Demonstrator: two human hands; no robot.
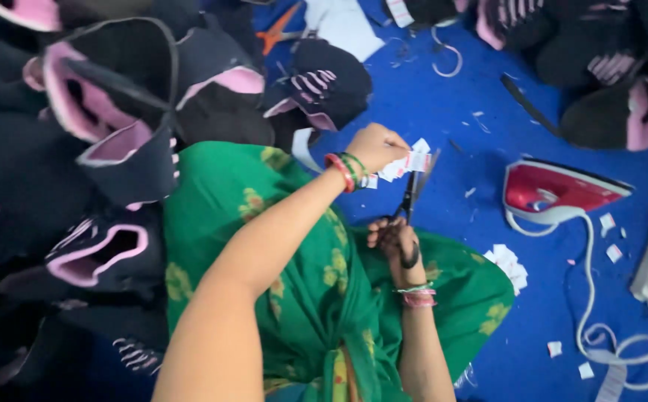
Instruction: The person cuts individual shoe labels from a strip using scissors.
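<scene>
White paper label strip sits pinched in our left hand, held up over the green cloth on our lap. Our right hand grips the black scissors, fingers through the loops, blades open at the strip's lower edge. We judge the risk to be a crooked cut, since the strip hangs loose (nothing backs it), or a nick to the left fingers close above the blades. Cut labels lie beside the red iron.
</scene>
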